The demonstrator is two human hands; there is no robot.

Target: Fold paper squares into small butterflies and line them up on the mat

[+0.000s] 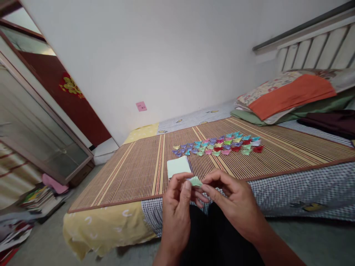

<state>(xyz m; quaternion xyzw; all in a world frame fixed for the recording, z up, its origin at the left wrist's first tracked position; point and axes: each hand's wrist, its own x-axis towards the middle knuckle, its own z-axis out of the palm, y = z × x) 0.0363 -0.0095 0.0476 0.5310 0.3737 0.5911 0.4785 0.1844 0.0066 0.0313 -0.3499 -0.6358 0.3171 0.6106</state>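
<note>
Head view: my left hand (177,207) and right hand (231,205) pinch the small green paper fold (195,181); loosening either could let it spring open.

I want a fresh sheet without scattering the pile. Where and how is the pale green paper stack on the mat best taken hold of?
Take the paper stack at its near corner, coming from the near side, by the mat edge. It lies flat, so lift only the top sheet's corner with the fingers; probably slide it off toward you. The far side is crowded by the folded pieces.
</note>
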